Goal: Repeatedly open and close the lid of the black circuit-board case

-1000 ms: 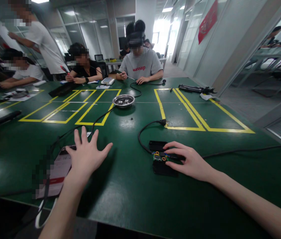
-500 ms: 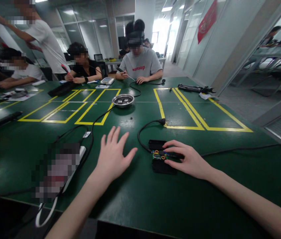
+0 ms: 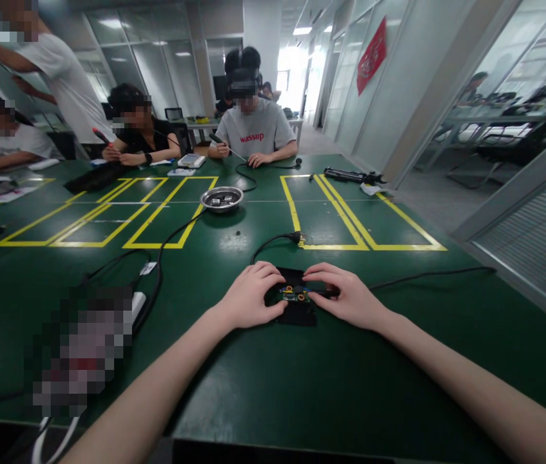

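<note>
Across the lower view stretches a green surface (image 3: pixel 234 380), marked with long yellow tape outlines (image 3: pixel 335 247). At its far side sits a co-worker (image 3: pixel 253 127) in a grey shirt. Toward the near left lies a pixelated object (image 3: pixel 86 341), its details hidden. The left hand (image 3: pixel 256 296) reaches in from one side, fingers bent and thumb set apart from them; the right hand (image 3: pixel 347 298) mirrors it opposite, thumb and fingers likewise parted around the start of a black cable. Whether either hand is pinching anything, I cannot tell. Well beyond them stands a shallow metal dish (image 3: pixel 222 209). Between the hands, flat on the surface, lies a black case in two halves (image 3: pixel 296 314), one nearer and one farther. A small green circuit board (image 3: pixel 292 297) sits between these halves. Just past the hands rests a black plug (image 3: pixel 296 237). Smallest are the board's copper-coloured coils (image 3: pixel 302 298).
</note>
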Available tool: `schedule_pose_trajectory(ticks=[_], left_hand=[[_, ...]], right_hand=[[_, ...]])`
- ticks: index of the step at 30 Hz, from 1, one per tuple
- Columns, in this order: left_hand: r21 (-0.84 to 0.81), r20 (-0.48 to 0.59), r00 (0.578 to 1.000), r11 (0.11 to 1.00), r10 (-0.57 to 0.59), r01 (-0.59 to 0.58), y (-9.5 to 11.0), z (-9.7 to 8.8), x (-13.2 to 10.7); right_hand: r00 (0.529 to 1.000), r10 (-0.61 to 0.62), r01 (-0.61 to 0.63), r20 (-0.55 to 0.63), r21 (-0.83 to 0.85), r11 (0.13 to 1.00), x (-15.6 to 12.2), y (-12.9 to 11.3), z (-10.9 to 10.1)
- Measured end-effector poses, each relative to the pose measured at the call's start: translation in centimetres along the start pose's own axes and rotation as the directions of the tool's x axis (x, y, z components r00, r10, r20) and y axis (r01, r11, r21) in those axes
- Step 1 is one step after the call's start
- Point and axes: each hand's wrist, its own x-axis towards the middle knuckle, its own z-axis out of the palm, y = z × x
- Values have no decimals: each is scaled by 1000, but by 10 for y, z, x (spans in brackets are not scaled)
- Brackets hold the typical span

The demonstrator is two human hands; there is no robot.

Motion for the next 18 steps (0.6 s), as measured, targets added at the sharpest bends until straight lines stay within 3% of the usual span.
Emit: schedule_pose_trajectory(ticks=[6, 14, 18], left_hand=[[-40, -141, 990, 999, -17, 12, -4, -5, -4], [73, -3, 999, 996, 42, -41, -13, -18, -6], [49, -32, 999, 998, 37, -36, -9, -19, -7]], right_hand=[[993, -18, 20, -121, 20, 1000, 3, -5, 2], [992, -55, 64, -110, 87, 994, 2, -14, 6], [990, -70, 81, -123, 86, 993, 1, -14, 5]])
